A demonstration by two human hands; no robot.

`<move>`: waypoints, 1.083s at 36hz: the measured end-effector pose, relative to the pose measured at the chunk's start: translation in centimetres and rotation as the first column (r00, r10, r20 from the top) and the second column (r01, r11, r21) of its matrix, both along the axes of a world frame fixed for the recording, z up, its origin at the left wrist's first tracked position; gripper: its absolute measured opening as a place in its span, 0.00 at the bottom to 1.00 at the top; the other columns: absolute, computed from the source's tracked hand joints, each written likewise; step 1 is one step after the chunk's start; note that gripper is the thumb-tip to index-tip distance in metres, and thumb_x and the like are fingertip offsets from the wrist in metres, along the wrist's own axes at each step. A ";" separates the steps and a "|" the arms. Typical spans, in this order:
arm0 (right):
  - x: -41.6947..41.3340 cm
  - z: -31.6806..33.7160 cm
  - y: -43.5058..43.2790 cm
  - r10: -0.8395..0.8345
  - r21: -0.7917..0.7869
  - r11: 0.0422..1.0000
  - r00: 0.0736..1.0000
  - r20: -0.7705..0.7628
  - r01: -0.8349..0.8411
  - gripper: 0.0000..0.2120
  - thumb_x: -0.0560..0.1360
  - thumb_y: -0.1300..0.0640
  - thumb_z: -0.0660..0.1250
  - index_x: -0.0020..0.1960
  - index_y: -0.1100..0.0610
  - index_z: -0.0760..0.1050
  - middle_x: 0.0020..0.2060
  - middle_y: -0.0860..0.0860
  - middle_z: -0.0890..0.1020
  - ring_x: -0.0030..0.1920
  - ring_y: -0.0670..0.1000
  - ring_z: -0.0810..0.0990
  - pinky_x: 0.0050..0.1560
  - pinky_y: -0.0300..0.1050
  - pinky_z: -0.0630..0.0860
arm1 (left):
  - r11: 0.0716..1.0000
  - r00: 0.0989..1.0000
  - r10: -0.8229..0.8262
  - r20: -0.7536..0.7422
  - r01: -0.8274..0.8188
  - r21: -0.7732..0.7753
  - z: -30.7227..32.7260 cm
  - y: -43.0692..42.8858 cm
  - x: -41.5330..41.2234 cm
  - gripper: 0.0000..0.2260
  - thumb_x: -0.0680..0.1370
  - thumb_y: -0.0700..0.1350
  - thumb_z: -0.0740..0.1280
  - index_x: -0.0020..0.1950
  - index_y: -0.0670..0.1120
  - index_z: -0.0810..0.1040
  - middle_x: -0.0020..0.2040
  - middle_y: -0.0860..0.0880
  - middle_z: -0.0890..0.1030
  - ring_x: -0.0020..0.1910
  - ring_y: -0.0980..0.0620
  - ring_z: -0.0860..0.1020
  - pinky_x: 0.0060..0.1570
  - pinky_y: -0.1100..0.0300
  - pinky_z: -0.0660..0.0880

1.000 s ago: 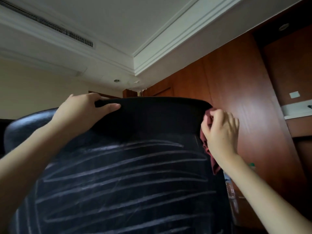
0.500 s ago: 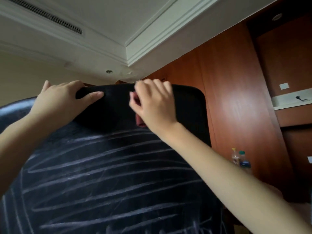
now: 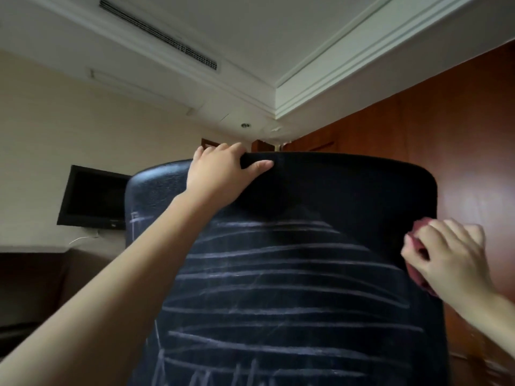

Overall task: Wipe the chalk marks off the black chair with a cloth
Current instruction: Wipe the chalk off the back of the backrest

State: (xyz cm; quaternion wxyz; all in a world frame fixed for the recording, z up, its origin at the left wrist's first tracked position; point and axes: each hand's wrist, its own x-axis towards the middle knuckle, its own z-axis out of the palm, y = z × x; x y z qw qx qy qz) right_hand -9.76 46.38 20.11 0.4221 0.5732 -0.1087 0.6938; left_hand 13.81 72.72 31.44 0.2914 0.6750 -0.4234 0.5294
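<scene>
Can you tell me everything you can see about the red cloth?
The red cloth is dark red and soft-looking, bunched into a wad. The right hand grips it, fingers curled round it, so only bits peek out above and below. It sits at the right edge of the black chair, beside the chalk marks.

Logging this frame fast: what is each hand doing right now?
Left hand: grips the top edge of the chair.
Right hand: holds the cloth at the chair's right edge.

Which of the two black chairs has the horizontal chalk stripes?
The near chair, whose top edge the left hand grips. White stripes cross its back; the glossy chair behind shows only a small scribble.
</scene>
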 end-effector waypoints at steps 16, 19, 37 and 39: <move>9.0 5.7 8.0 0.277 -0.251 0.924 0.958 -0.080 -0.288 0.08 0.73 0.60 0.66 0.43 0.56 0.65 0.33 0.53 0.76 0.34 0.54 0.72 0.38 0.48 0.64 | 0.997 0.995 0.048 0.084 -0.042 -0.072 -0.6 -0.2 -0.5 0.34 0.70 0.72 0.47 0.50 0.44 0.74 0.51 0.40 0.78 0.53 0.38 0.73 0.61 0.46 0.64; 6.7 2.8 5.2 0.240 -0.209 0.942 0.962 -0.129 -0.263 0.07 0.73 0.60 0.65 0.43 0.55 0.65 0.33 0.53 0.77 0.36 0.53 0.71 0.39 0.48 0.64 | 0.997 0.995 0.041 0.092 -0.036 -0.062 -0.6 0.0 -0.5 0.33 0.71 0.71 0.47 0.49 0.44 0.73 0.49 0.40 0.78 0.51 0.38 0.74 0.58 0.47 0.65; 10.1 6.5 9.7 0.296 -0.226 0.926 0.953 -0.066 -0.303 0.05 0.72 0.60 0.66 0.37 0.59 0.76 0.32 0.53 0.76 0.33 0.56 0.74 0.37 0.48 0.64 | 0.983 0.972 0.154 0.178 -0.134 -0.123 -1.0 -2.1 -2.9 0.30 0.75 0.70 0.48 0.46 0.45 0.73 0.47 0.44 0.79 0.47 0.39 0.77 0.56 0.47 0.67; 11.8 7.4 11.8 0.316 -0.237 0.916 0.946 -0.071 -0.324 0.05 0.71 0.60 0.66 0.38 0.60 0.76 0.32 0.54 0.76 0.33 0.56 0.73 0.36 0.49 0.64 | 0.984 0.972 0.139 0.188 -0.115 -0.137 -1.1 -2.0 -3.0 0.30 0.74 0.70 0.46 0.44 0.45 0.71 0.46 0.44 0.79 0.46 0.39 0.77 0.54 0.48 0.68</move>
